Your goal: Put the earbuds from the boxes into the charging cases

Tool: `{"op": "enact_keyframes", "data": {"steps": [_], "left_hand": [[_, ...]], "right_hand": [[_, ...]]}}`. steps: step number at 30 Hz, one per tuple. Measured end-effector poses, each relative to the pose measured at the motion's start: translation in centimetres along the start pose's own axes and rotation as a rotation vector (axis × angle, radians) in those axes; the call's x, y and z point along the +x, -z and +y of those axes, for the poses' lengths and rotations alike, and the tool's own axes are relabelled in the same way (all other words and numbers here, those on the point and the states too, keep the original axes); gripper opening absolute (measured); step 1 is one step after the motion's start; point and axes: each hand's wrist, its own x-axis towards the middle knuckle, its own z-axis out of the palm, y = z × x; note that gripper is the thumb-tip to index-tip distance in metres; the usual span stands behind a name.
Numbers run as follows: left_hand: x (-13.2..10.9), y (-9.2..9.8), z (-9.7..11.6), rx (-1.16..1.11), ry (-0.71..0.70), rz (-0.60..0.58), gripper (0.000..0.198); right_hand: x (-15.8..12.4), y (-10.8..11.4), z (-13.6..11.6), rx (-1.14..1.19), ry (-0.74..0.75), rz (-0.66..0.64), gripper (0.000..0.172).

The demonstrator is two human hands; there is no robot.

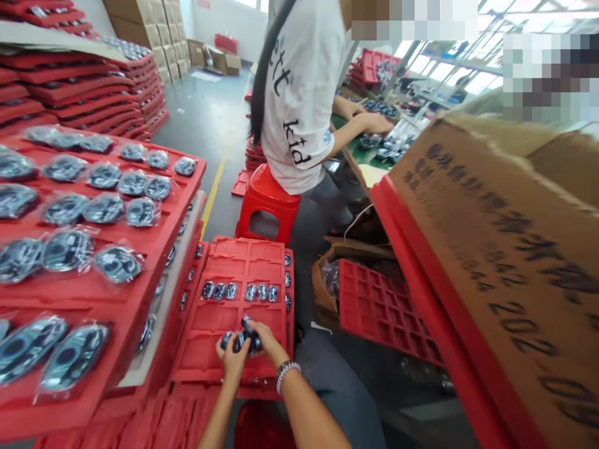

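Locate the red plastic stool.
In the head view, the red plastic stool stands near centre, under the seated person in a white T-shirt, just beyond the red foam tray.

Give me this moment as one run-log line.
left hand: dark parts | right hand: dark parts | over: red tray

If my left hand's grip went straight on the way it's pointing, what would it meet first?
Probably the row of small bagged dark parts in the red foam tray, straight ahead of the left hand's grip, though depth is hard to judge from this view.
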Motion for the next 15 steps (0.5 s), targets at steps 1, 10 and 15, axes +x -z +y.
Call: {"op": "enact_keyframes", "data": {"steps": [1, 10, 15], "left_hand": [[-1.0, 0.6, 0.4, -0.017, -0.009, 0.015, 0.030], [-10.7, 10.3, 8.6, -0.131, -0.341, 0.066, 0.048], [-20.4, 18.4, 14.3, -0.187, -0.718, 0.055, 0.044]], "right_hand": [[-1.1, -0.2, -0.4, -0.021, 0.017, -0.009, 0.027], [-17.4, -3.1, -4.3, -0.025, 0.400, 0.012, 0.034], [-32.1, -3.8, -3.7, -0.053, 0.785, 0.185, 0.037]]}}
